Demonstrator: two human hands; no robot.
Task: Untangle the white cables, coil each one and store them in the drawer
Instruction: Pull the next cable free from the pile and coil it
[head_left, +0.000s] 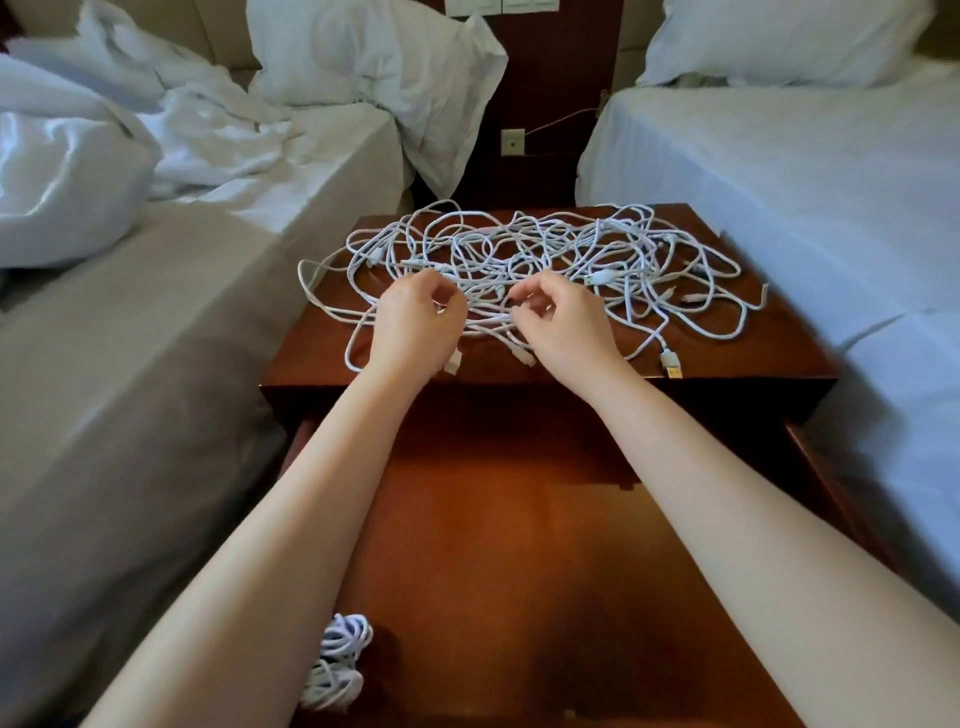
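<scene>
The left hand (415, 318) and right hand (563, 325) each pinch a strand at the near edge of the white cable tangle (519, 258), which spreads beyond them, more rightward.

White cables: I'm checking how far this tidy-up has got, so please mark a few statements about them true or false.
1. The tangled cables lie on the nightstand top. True.
2. The drawer is closed. False: it is pulled open.
3. Some coiled cables lie in the drawer. True.
4. Both hands are clear of the cables. False: the left hand and right hand each pinch strands of the tangle.
</scene>
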